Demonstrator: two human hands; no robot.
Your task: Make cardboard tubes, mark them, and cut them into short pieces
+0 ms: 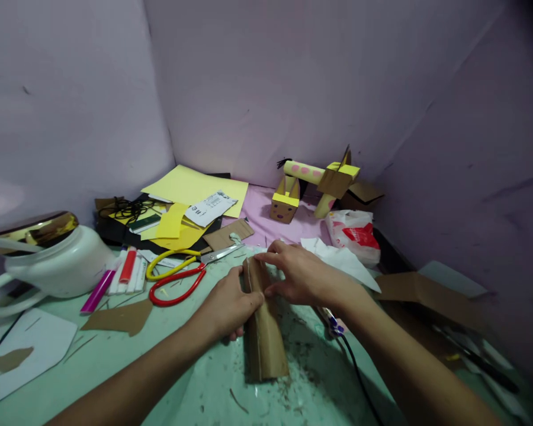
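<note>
A brown rolled cardboard piece (269,346), like a tube with a seam along its top, lies lengthwise on the green table cover in front of me. My left hand (235,302) grips its left side, the thumb pressed on top near the seam. From the right, my right hand (297,272) holds its far part, with the index finger at the far end and the thumb lower on the side. Beside my right forearm lies a thin tool with a black cord (333,324), partly hidden by the arm. Scissors (182,278) with red and yellow handles rest left of the cardboard.
Left are a white pitcher (71,266), several markers (128,269) and a cardboard scrap (119,316). Yellow paper (195,186) lies behind. Two cardboard animal pieces (285,204) (335,180) stand at the back, near a red-and-white plastic bag (353,234). Folded cardboard (426,293) lies right.
</note>
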